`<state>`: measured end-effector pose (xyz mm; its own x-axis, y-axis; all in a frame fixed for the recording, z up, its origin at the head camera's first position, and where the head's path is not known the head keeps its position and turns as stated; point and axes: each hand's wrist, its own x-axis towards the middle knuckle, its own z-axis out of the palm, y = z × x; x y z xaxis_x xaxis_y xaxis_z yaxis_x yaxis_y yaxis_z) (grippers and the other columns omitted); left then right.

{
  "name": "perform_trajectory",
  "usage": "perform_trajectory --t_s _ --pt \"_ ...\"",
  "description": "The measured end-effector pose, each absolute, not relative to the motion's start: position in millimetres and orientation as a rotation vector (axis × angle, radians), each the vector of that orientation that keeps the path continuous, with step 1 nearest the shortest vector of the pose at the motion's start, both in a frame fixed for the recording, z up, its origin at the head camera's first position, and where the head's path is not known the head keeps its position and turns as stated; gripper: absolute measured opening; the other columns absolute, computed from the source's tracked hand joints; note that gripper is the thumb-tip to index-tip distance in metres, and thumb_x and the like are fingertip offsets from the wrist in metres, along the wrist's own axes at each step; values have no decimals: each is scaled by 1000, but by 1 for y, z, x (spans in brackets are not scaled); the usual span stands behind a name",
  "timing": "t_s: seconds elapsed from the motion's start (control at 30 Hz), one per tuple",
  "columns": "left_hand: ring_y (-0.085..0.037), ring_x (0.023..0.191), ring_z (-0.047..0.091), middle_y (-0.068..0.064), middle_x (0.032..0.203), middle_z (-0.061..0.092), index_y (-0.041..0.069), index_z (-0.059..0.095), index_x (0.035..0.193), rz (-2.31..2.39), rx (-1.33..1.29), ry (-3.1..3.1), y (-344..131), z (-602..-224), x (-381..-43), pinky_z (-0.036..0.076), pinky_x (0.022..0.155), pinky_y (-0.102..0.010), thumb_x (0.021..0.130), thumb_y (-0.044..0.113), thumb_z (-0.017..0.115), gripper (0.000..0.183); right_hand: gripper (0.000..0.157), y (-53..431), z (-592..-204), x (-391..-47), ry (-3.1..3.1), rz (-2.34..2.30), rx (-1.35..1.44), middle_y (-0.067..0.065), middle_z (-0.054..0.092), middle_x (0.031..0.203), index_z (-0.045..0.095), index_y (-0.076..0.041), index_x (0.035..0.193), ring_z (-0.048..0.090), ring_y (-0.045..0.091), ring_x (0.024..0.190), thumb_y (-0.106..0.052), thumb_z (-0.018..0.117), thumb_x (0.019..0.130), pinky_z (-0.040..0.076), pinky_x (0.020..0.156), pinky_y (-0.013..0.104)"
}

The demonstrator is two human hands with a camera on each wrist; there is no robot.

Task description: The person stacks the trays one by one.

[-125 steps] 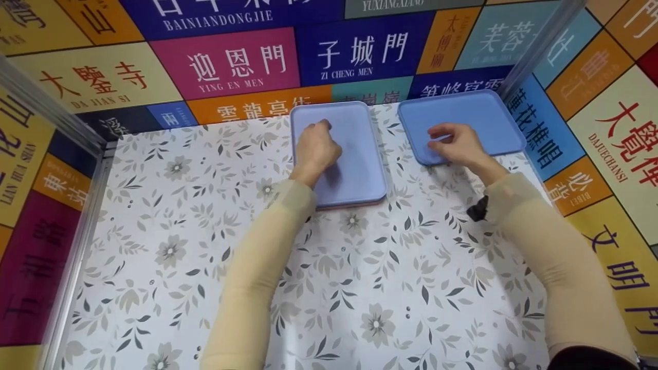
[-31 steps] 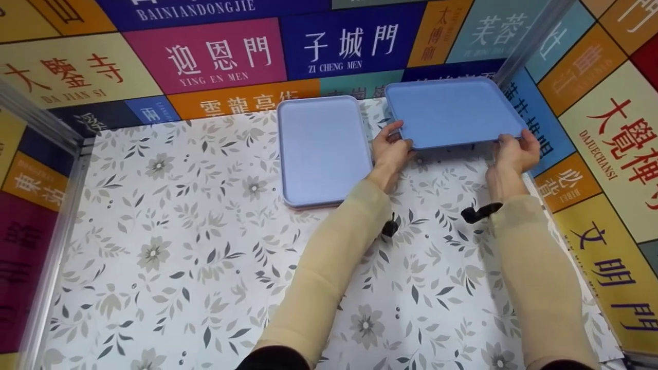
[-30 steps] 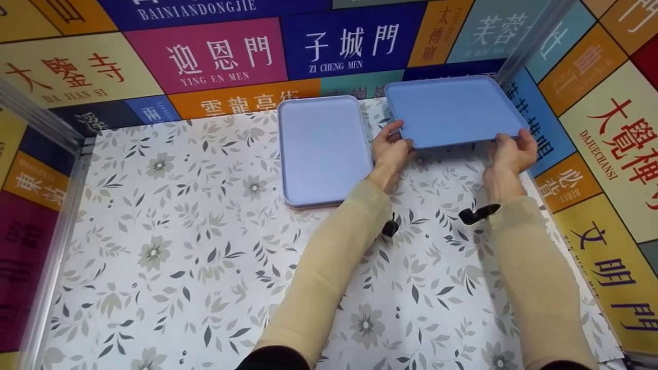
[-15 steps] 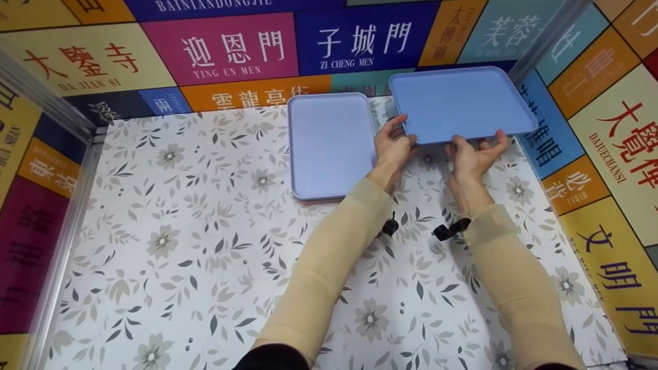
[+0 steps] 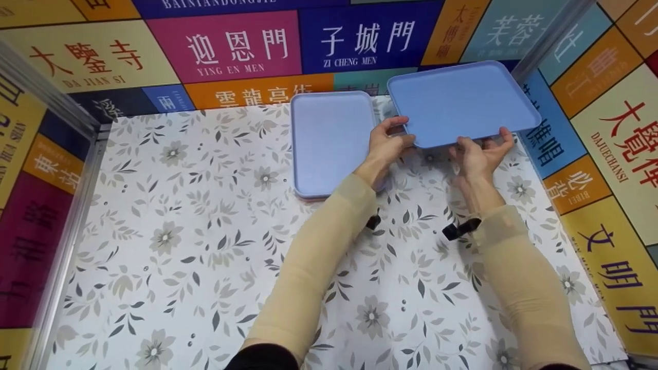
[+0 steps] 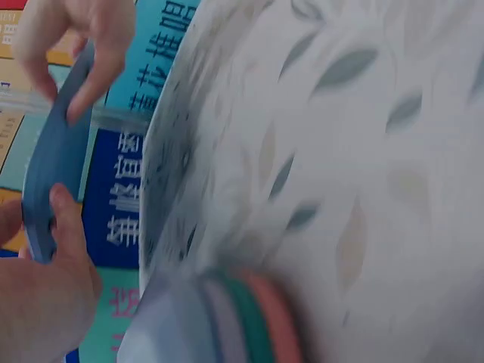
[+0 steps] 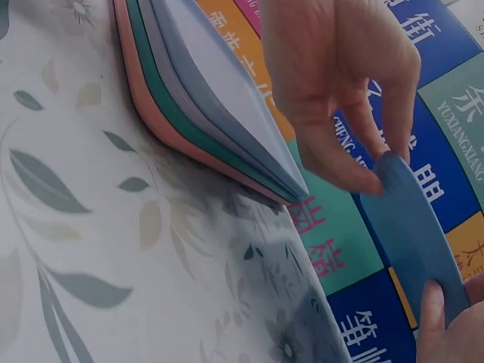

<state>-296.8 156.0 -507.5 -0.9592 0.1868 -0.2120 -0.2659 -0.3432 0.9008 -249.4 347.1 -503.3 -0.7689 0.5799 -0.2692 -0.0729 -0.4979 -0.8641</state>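
Both hands hold a blue rectangular tray (image 5: 462, 105) at the back right, raised off the table. My left hand (image 5: 385, 146) pinches its near left corner, thumb and fingers on the rim. My right hand (image 5: 478, 162) grips the near edge right of the middle, with some fingers hidden beneath. In the left wrist view the held tray (image 6: 57, 166) appears edge-on between the two hands. Just left of it lies a stack of trays (image 5: 334, 139), light blue on top. The right wrist view shows green and coral trays (image 7: 159, 113) lower in that stack.
A white cloth with grey flowers and leaves (image 5: 205, 246) covers the table. Printed panels with large lettering stand behind (image 5: 247, 46) and along the right side (image 5: 617, 169). Metal posts mark the corners.
Earlier, the left hand was over the stack and the blue tray lay on the table. Both hands then lifted that tray; the right hand shifted left along its near edge, and the tray turned slightly.
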Motion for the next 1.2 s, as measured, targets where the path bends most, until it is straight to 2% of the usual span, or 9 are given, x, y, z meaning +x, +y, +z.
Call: perform_trajectory --t_s 0.1,0.23,0.33,0.4,0.53,0.67,0.93,1.07,1.2 --pt "-29 100 76 -14 131 68 0 72 142 2314 -72 1599 139 -503 -308 70 98 -50 96 -10 74 47 97 354 -501 -243 -1291 2351 -715 0 40 131 31 -37 156 62 20 85 21 73 91 62 79 35" --pt "-39 124 71 -19 148 63 1 67 149 2289 -57 1593 112 -495 -325 64 111 -57 101 -6 72 49 92 365 -498 -235 -1213 2501 -583 1 50 133 38 -36 147 66 23 84 28 69 89 54 67 33" --pt "-36 125 70 -18 146 64 3 67 150 2291 -70 1626 90 -489 -336 62 114 -59 103 -2 72 48 88 374 -496 -233 -1212 2597 -471 3 59 135 43 -33 145 71 25 85 31 65 90 48 58 32" --pt "-31 118 72 -16 140 67 4 68 149 2277 -71 1639 76 -486 -343 61 115 -60 104 1 72 46 86 380 -497 -232 -1276 2630 -405 5 63 135 44 -29 147 75 26 87 32 64 90 54 58 32" --pt "-25 107 75 -11 131 74 9 72 146 2168 -9 1658 51 -481 -351 65 110 -56 107 9 71 38 86 390 -499 -231 -1371 2712 -281 10 68 134 42 -22 154 80 28 96 33 61 91 67 68 37" --pt "-21 108 74 -7 135 75 17 73 146 2048 82 1673 32 -476 -355 67 97 -45 108 14 72 38 85 394 -500 -232 -1503 2767 -158 9 73 131 41 -18 160 80 25 101 32 60 93 69 72 37" --pt "-23 123 66 -10 153 64 27 63 160 1927 273 1691 9 -474 -355 66 106 -54 105 4 68 59 84 398 -497 -240 -1835 2727 29 6 73 132 43 -16 163 82 22 105 32 53 95 69 78 34" --pt "-22 124 66 -9 157 61 25 65 159 1869 327 1685 11 -477 -350 68 96 -47 102 -2 69 62 87 403 -494 -240 -1938 2691 64 5 73 131 41 -16 165 81 20 105 32 50 94 69 79 34" --pt "-23 116 67 -10 155 62 19 70 153 1858 323 1699 13 -481 -343 69 86 -41 99 -7 69 59 87 405 -492 -241 -1970 2698 93 4 74 131 39 -15 167 81 19 105 32 50 95 68 80 32"
